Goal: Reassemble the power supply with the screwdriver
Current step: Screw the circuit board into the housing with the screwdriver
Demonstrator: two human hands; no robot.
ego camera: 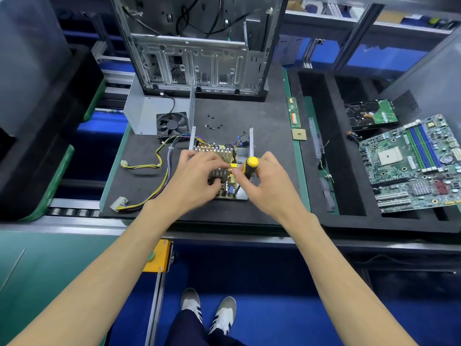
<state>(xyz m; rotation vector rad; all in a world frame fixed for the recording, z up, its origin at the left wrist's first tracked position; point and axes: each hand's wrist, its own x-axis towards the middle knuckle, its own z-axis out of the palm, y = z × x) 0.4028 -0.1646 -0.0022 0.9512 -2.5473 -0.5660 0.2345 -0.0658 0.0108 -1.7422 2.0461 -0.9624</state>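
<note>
Right hand [268,179] gripping screwdriver [245,168], over power supply [225,171]

Both hands covered much of the circuit board [225,156]; the screwdriver [245,168] tip was hidden.

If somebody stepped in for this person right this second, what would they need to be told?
Right hand grips the yellow-and-black screwdriver, tip down at the board's near right corner.
Left hand rests on the power supply board, fingers curled over the heatsinks.
Board sits in its open metal tray.
Loose screws lie on the mat behind; the fan and cover wait to the back left.
Left: screw the board down, refit cover.
</note>
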